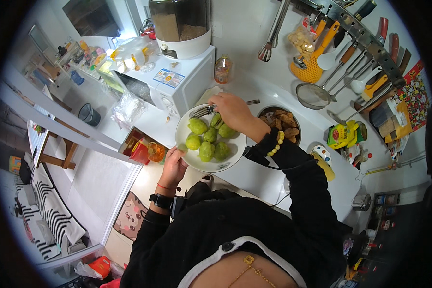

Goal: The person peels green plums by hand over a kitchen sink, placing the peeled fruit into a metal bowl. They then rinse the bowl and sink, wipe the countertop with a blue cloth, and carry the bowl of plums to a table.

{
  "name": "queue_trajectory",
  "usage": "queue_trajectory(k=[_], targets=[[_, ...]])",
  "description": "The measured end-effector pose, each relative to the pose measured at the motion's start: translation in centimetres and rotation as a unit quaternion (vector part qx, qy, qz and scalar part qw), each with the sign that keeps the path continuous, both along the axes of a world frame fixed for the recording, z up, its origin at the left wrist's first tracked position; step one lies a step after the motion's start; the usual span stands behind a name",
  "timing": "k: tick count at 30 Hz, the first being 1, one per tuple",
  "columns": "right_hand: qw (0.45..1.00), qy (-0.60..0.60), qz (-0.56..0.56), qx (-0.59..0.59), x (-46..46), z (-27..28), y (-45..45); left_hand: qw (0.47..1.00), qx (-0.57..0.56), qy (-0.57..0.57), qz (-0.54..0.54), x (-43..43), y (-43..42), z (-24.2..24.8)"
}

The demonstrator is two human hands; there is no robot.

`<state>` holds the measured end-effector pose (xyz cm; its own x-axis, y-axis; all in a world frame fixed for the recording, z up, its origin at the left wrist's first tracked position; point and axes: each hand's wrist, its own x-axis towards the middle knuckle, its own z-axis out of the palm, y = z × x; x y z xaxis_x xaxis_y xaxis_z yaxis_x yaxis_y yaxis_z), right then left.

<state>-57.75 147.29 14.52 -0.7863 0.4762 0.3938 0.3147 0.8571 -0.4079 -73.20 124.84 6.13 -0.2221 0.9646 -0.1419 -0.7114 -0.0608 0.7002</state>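
Note:
My left hand (175,163) grips the lower left rim of a white plate (219,166), which is held up in front of my body. Several round, bumpy green food pieces (206,151) lie on it. Over the plate's upper rim, my right hand (234,111) holds a metal fork (201,112), its tines pointing left above the green pieces. Whether the tines touch one is unclear. A metal handle (253,102) shows to the right of that hand. Behind my right wrist, a round bowl (300,131) of browned food pieces (282,124) stands on the white counter, partly hidden by the arm.
A white microwave (187,84) with a large food container (181,39) on top stands at the upper left, beside a bottle (223,69). Strainers (313,96) and ladles hang from a wall rack (367,39). A yellow packet (342,135) lies at the counter's right.

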Motion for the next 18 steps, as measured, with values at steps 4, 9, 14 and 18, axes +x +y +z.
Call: queue_trajectory(k=[4,9,14,18], targets=[[0.999,0.019,0.026,0.014,-0.8,-0.4,-1.0,1.000,0.010,-0.004,0.024,0.4,-1.6,-0.4],[0.996,0.037,0.016,0.078,-0.8,-0.4,-1.3,0.998,0.004,-0.015,0.065,1.0,-2.5,-0.5],[0.996,0.005,0.041,0.085,-0.8,-0.3,-0.9,0.999,-0.009,0.013,0.049,0.9,-2.5,-0.6],[0.995,-0.041,0.054,0.071,-1.2,-0.2,-0.8,0.999,-0.003,0.011,0.044,1.4,-2.0,-0.3]])
